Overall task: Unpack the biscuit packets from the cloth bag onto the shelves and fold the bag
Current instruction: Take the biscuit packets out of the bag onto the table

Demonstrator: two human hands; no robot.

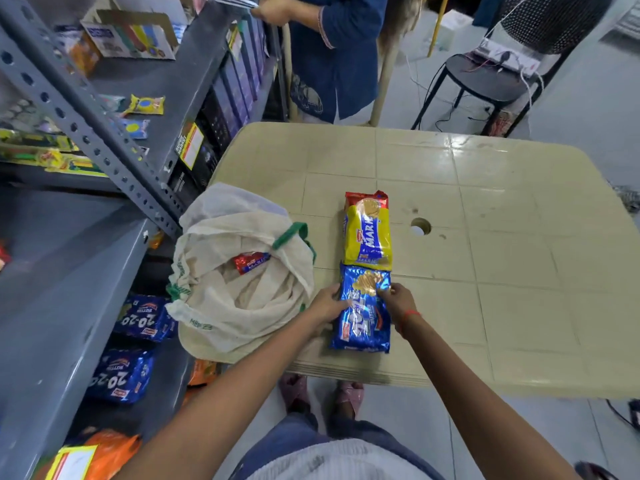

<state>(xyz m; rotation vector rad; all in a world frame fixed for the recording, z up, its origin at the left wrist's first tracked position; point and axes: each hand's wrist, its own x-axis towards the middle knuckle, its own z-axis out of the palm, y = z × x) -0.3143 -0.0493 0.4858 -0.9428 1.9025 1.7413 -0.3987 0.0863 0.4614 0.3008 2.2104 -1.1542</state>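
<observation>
centrally, blue biscuit packet (362,311) flat on the beige worktop (485,271), left hand (327,304) and right hand (394,299) fingers grasping its two sides, yellow packet (369,233) touching its far end, open cloth bag (239,282) just left, red packet (250,262) inside, grey shelves (69,258) further left

Both hands (327,303) (394,299) forward, fingers curled.

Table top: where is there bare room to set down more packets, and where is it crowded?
The table is bare right of the yellow Marie packet and blue packet, around the centre hole, and along the far edge. The near-left corner is crowded: the cloth bag overhangs it, and the left hand and right hand hold the blue packet.
</observation>
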